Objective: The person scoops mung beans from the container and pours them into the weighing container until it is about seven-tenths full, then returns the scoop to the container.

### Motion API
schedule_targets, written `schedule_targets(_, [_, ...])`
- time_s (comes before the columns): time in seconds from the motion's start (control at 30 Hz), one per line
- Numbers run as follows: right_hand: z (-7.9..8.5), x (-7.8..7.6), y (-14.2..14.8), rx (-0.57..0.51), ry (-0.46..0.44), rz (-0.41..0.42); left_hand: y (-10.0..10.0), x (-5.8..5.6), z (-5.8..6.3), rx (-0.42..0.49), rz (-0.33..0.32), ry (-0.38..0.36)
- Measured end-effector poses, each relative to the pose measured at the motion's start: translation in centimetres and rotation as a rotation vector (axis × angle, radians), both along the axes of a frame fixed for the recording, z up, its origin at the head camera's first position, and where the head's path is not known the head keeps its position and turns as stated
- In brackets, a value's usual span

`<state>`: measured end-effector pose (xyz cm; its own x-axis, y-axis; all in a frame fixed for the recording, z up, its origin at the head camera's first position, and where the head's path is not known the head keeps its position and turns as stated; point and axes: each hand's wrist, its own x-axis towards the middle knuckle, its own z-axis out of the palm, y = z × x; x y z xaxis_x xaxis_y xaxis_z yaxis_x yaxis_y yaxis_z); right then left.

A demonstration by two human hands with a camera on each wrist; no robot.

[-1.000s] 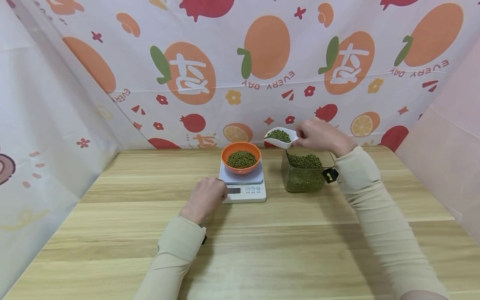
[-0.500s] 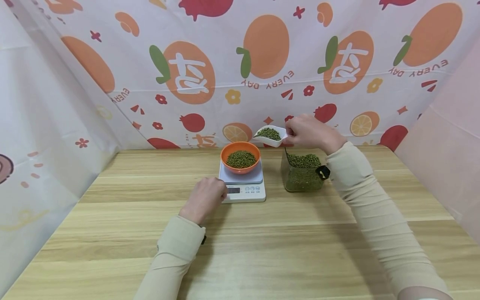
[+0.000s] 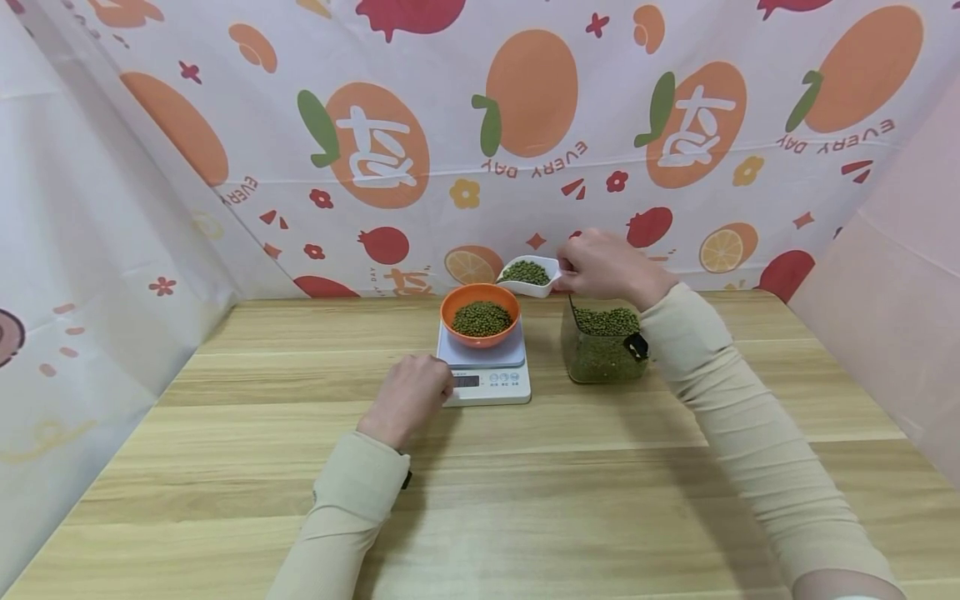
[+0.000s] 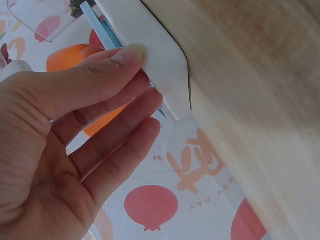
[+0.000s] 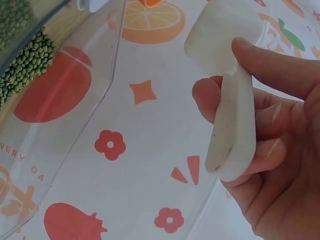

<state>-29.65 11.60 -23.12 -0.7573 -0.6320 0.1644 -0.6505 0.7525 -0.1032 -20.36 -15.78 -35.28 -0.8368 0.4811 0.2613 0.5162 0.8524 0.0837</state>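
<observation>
In the head view my right hand (image 3: 602, 265) grips the handle of a white scoop (image 5: 237, 115) heaped with mung beans (image 3: 527, 272). The scoop's lip is over the right rear rim of an orange bowl (image 3: 482, 340), itself holding mung beans. Under the bowl stands a white kitchen scale (image 3: 517, 393), its display partly visible. My left hand (image 4: 85, 115) is at the scale's left front corner, thumb and index finger pinching its edge while the other fingers curve loosely beside it. Right of the scale, a clear container (image 3: 592, 362) holds more mung beans.
A wooden table (image 3: 480, 500) carries everything. Close behind the bowl and container hangs a fruit-print cloth (image 3: 450, 133), and more cloth (image 3: 97, 208) closes off the left side. A black tag-like piece (image 3: 636, 346) shows beside my right cuff, near the container.
My right hand has moved left with the loaded scoop, from above the container's left side to the bowl's rim. The left hand and the scale stay put.
</observation>
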Motion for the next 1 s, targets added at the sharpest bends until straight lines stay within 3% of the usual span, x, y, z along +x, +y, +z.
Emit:
schedule_targets(0.53, [-0.2, 0.2, -1.6, 0.039, -0.026, 0.01, -0.1, -0.1, 0.1, 0.003, -0.012, 0.0])
schedule_targets(1.0, [-0.8, 0.3, -2.9, 0.107, 0.053, 0.001, 0.0, -0.1, 0.0, -0.006, 0.008, -0.009])
